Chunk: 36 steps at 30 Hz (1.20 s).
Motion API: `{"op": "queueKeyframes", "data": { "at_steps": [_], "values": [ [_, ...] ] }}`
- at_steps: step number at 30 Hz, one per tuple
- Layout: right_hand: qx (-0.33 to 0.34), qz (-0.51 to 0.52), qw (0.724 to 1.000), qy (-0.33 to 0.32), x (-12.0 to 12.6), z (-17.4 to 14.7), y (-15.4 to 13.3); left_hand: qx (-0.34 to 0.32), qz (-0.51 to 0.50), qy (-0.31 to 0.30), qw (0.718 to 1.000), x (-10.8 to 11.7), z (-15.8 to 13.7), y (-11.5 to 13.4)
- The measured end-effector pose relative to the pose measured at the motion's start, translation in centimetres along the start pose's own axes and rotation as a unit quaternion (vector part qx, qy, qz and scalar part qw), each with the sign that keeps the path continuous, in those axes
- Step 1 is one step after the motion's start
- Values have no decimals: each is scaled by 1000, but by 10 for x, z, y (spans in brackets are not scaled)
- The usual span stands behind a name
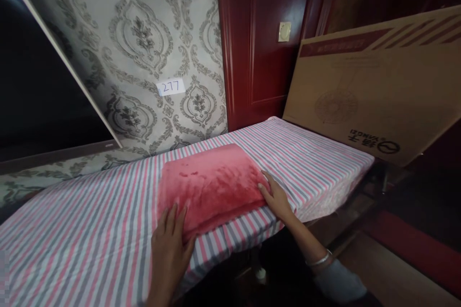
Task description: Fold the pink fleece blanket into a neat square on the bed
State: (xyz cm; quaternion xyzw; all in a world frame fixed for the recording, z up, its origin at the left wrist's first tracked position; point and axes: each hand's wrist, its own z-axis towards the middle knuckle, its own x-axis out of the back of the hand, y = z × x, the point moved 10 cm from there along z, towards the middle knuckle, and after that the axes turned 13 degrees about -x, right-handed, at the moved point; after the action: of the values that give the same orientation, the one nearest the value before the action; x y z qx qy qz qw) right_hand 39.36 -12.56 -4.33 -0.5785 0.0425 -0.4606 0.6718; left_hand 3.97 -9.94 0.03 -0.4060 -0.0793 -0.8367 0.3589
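Observation:
A folded piece of red plush fabric (212,187), possibly a blanket, lies flat on a table covered with a striped cloth (118,211). My left hand (170,240) touches its near left corner, fingers stretched out and slightly apart, the thumb along the near edge. At the right edge rests my right hand (276,197), its thumb and fingers apart against the plush. Both hands look open. Darker marks show in the pile of the fabric's upper face.
Behind the table is a patterned wall with a paper label (171,87) reading 277. A dark screen (46,76) stands at the left. To the right, a large cardboard box (378,86) leans by a dark red door panel (266,24) with a wall switch (284,32).

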Motion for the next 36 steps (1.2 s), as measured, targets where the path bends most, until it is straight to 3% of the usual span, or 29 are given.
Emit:
{"op": "queueKeyframes", "data": {
  "at_steps": [9, 15, 18, 20, 27, 29, 32, 36],
  "values": [
    [-30, 67, 997, 10, 7, -2, 3, 8, 4, -16, 1000, 2, -2, 5],
    [-99, 94, 987, -80, 2, 7, 9, 1, 0, -37, 999, 4, 1, 7],
    [-78, 111, 984, -119, 5, 14, -1, -4, -3, -42, 999, 5, 3, 7],
    [-56, 114, 986, -111, 10, 17, -6, -7, -6, -43, 999, 5, 4, 8],
    [-49, -99, 988, -112, 10, 10, 7, 4, -39, -43, 998, 9, -3, 5],
    [-17, -144, 986, -80, 19, 12, -6, 23, -52, -56, 997, 14, 0, -1],
    [93, -156, 982, -45, 22, 13, -59, 56, -49, -75, 994, 26, 24, -8],
    [186, -209, 955, -102, -24, 5, -122, 53, -4, -107, 993, 23, 78, 4]
  ]
}}
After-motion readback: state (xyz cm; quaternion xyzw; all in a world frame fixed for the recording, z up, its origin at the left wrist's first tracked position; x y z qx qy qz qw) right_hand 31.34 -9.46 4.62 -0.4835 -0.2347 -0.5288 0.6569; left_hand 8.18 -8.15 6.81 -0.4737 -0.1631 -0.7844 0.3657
